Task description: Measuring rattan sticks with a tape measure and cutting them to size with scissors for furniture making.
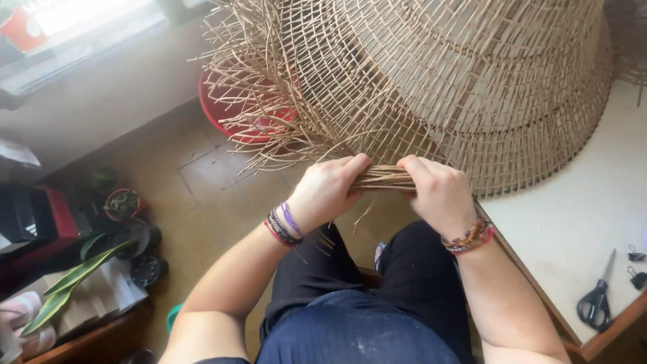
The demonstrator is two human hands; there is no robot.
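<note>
landmark: we are taking the big woven rattan shade (458, 74) as our reference; it is lying tipped on its side, partly on the white table (579, 216) and partly hanging out over the floor.
strand bundle: we are gripping a gathered bundle of loose cane ends (385, 178) right at the near rim of the shade, held level between our two hands.
left hand: our left hand (328, 189) is closing round the bundle's left end, just below the shade's frayed rim, fingers curled tight and pressed together around the strands.
right hand: our right hand (439, 192) is clamping the bundle's right end, touching the shade's rim, fingers wrapped over and pressed together; we cannot tell where the thumb is sitting.
loose ends: more unwoven cane ends (249, 101) are sticking out along the shade's left rim, above a red tub (236, 114) on the floor.
step in hand: we are judging this to be the edge-finishing stage, gathering and bending free ends along the rim.
next move: it is likely calling for a firm hold so the bundle does not spring apart, and a steady bend along the rim rather than a sharp kink that could crack the cane.
nearby: scissors (596, 296) are lying on the table, well to the right of the shade's rim.
</note>
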